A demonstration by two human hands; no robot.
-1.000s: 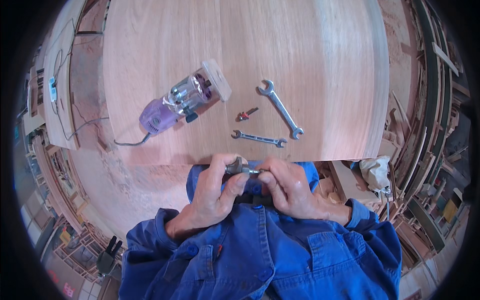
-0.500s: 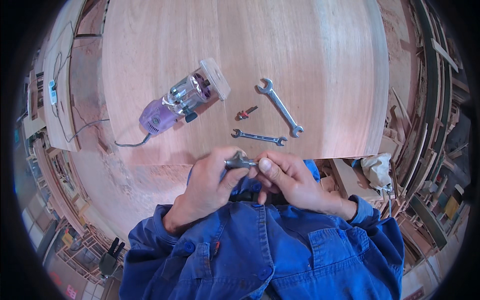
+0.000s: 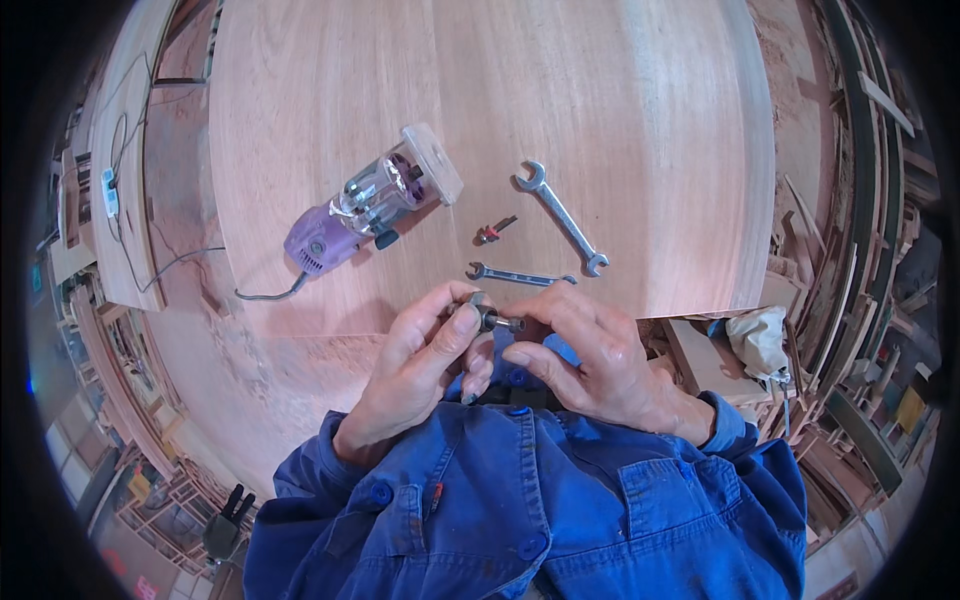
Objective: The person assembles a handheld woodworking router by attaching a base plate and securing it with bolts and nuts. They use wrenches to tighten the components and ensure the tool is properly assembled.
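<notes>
My left hand pinches a small dark metal collet nut between thumb and fingers, just off the near edge of the wooden tabletop. My right hand meets it from the right, fingertips on the short shaft sticking out of the nut. On the table beyond lie a purple trim router on its side, a small red-tipped router bit, a short wrench and a longer wrench.
The router's cord trails off the table's left edge. A second wooden bench stands at the left. A crumpled cloth and wood offcuts lie at the right. My blue jacket fills the lower view.
Both hands have risen slightly toward the table edge with the metal part; my right fingers have shifted along its shaft. The tools on the table have not moved.
</notes>
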